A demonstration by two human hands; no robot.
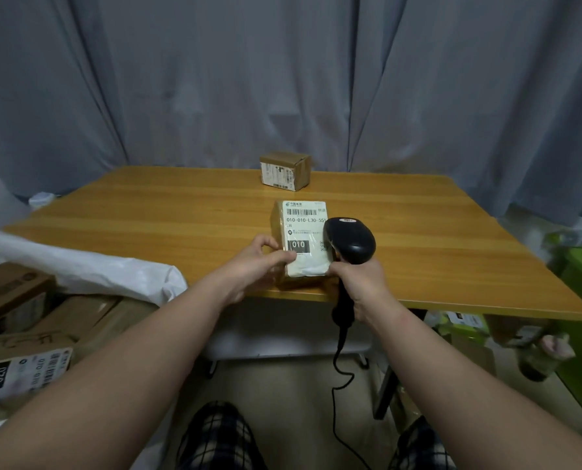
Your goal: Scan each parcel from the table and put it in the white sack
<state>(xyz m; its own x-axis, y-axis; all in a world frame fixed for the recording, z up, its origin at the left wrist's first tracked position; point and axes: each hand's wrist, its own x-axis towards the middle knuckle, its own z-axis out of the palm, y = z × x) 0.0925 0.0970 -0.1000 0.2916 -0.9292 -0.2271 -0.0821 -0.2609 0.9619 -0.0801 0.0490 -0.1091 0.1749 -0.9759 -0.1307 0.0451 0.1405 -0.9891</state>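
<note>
The left hand (264, 257) grips the flat tan cardboard parcel (278, 225) by its near-left corner, with the thumb laid on top of the white shipping label (308, 262) and the other fingers curled round the parcel's side. The parcel lies at the near edge of the orange-brown wooden table (181, 212). Its long axis runs straight away from the fingers, so the printed barcode (301, 212) sits at the label's far end, beyond both hands. The right hand (362, 286) is wrapped tight round the grip of the black handheld barcode scanner (352, 244), close against the parcel's near-right corner. The scanner's head rises just past those fingers and overhangs the label's right edge, about halfway along it. The scan seems to turn on this one relation: the barcode lies ahead of and to the left of the scanner's nose, so the head probably needs tipping forward toward the far end. Whether a beam is already on the code I cannot tell. For the drop that follows, the crumpled white plastic sack (96, 262) lies out to the left of the left fingers and lower than the tabletop — the left hand is the nearer one, and it already has the parcel. A second small brown cardboard box (284, 171) stands well beyond both hands at the table's far edge, untouched.
</note>
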